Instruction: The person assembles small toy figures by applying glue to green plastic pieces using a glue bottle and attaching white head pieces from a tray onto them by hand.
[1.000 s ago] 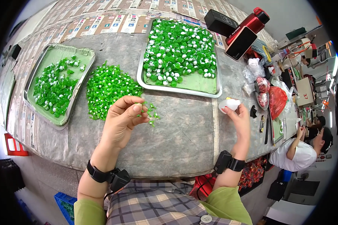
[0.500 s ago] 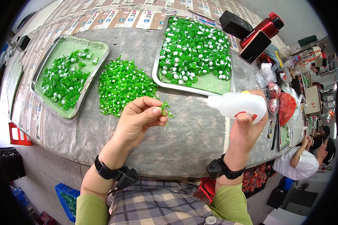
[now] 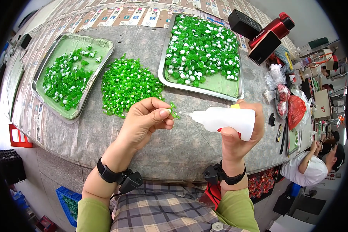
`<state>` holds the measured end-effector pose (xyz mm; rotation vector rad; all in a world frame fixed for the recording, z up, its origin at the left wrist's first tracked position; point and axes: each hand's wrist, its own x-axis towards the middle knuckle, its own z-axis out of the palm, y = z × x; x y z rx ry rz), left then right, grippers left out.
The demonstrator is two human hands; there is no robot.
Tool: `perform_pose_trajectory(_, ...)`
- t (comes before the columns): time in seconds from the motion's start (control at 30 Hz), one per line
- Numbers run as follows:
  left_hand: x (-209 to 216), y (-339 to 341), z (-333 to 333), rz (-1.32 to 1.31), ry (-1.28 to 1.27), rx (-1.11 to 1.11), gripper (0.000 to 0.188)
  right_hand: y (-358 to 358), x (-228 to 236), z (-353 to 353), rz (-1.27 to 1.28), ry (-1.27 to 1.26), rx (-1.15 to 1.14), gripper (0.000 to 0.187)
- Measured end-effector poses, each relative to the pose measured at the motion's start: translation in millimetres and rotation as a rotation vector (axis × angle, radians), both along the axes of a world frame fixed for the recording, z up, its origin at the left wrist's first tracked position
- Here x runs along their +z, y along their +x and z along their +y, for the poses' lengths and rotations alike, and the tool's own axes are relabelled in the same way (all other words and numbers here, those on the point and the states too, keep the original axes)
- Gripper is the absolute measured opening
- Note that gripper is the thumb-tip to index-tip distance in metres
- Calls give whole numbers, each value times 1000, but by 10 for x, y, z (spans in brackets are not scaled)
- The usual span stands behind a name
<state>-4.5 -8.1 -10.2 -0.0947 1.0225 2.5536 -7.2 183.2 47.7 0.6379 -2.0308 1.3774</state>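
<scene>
My left hand point(image 3: 149, 120) pinches a small green plastic piece point(image 3: 174, 111) between thumb and fingertips. In my right hand point(image 3: 245, 131) lies a white squeeze bottle point(image 3: 224, 120), tilted on its side with its thin nozzle pointing left. The nozzle tip is at or very near the green piece; whether they touch I cannot tell. Just beyond my left hand spreads a heap of small green pieces with white spots point(image 3: 131, 87). Further off, a metal tray point(image 3: 203, 91) holds many green pieces with white eyeball-like balls. Another tray point(image 3: 87, 41) at the left holds fewer such pieces.
A black box point(image 3: 243, 23), a red bottle point(image 3: 280, 27) and a phone point(image 3: 264, 47) lie at the far right. Plastic bags point(image 3: 296, 111) and slim tools point(image 3: 284, 139) are along the right side. Another person point(image 3: 307, 166) sits at the right.
My right hand has moved left and slightly down with the squeeze bottle, bringing its nozzle to the green piece. My left hand has hardly moved.
</scene>
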Motion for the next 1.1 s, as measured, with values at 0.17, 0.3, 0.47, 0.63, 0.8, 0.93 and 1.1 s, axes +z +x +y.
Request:
perform_pose_trajectory(0.17,-3,4,-9,0,0,-6,9,-5,2,-18,10,18,2,44)
perform_pose_trajectory(0.3,-11,1,-6,1,-3,-7,8,-1,8,-35,0,10,-14,44)
perform_pose_trajectory(0.47,-10,2,-12,0,-19,-12,8,13,-22,-43,-66,-61,-11,43)
perform_pose_trajectory(0.63,0,-2,2,4,-15,-12,8,-18,-31,-30,-52,-216,-27,42)
perform_pose_trajectory(0.8,-11,-1,-8,2,-21,-11,9,-26,-41,-25,-55,-117,-34,40)
perform_pose_trajectory(0.93,-5,5,-16,-2,-24,-14,9,-37,-53,-33,-56,-86,-41,40)
perform_pose_trajectory(1.1,12,9,37,47,-130,86,9,-12,-21,-20,-27,-259,-42,40)
